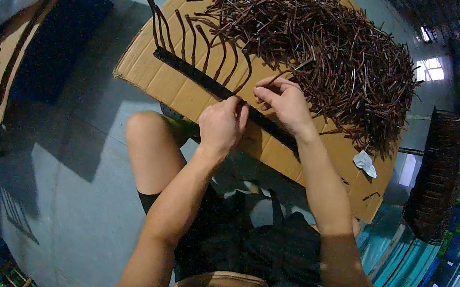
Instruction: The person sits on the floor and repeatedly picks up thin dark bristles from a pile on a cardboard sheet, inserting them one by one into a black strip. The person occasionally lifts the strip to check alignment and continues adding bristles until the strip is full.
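A long black bar [196, 75] lies slantwise along the near edge of the cardboard. Several curved, dark brown twig-like strips [224, 62] rise from its left half in a row. My left hand [221, 125] is closed at the middle of the bar, gripping it beside the foot of the last strip; its fingertips are partly hidden. Just right of it, above the bar, my right hand [284, 102] is pinched closed. A thin brown strip [281, 75] appears to stick out from its fingers toward the pile, though the grip itself is partly covered.
A large tangled pile of brown strips [316, 36] covers the far right of the cardboard [140, 57]. A crumpled white scrap [365, 164] lies near its right edge. At left stands a box with a dark blue side [59, 46]. A rack [436, 180] stands at right.
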A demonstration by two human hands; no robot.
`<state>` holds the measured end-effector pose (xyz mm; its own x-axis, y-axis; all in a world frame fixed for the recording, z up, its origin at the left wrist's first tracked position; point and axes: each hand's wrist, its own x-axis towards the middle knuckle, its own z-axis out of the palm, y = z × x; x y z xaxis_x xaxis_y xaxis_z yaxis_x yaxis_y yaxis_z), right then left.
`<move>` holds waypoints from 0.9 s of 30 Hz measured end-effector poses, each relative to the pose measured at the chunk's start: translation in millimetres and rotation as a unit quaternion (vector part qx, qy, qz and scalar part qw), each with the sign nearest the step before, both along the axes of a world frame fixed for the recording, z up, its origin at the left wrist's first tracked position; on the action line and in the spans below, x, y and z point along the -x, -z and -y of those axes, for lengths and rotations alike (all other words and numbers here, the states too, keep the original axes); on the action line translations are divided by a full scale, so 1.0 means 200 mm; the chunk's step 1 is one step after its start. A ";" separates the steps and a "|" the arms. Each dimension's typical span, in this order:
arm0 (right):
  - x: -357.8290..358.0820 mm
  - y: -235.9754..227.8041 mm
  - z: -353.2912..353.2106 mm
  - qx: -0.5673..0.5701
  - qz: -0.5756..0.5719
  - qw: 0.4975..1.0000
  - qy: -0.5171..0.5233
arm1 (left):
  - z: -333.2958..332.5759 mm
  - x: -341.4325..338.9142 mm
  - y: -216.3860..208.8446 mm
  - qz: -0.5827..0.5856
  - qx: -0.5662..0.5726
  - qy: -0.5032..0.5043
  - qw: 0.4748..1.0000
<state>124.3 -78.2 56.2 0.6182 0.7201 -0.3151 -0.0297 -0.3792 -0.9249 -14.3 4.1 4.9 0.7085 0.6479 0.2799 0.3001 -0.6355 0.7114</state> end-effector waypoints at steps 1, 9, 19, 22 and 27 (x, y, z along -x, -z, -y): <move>0.01 0.01 0.01 -0.019 0.009 1.000 0.014 | 0.00 -0.01 0.00 0.000 -0.006 -0.002 1.000; 0.13 0.10 -0.03 -0.094 0.072 0.991 0.063 | 0.02 -0.02 0.03 -0.001 -0.052 -0.015 0.999; 0.17 0.08 -0.02 -0.011 0.181 0.982 0.046 | 0.03 -0.03 0.05 0.029 -0.048 -0.012 0.998; 0.16 0.08 -0.02 -0.022 0.198 0.979 0.050 | 0.02 -0.04 0.05 0.020 -0.037 -0.007 0.999; 0.20 0.05 -0.03 -0.012 0.233 0.971 0.052 | 0.02 -0.04 0.05 0.038 -0.066 -0.017 0.997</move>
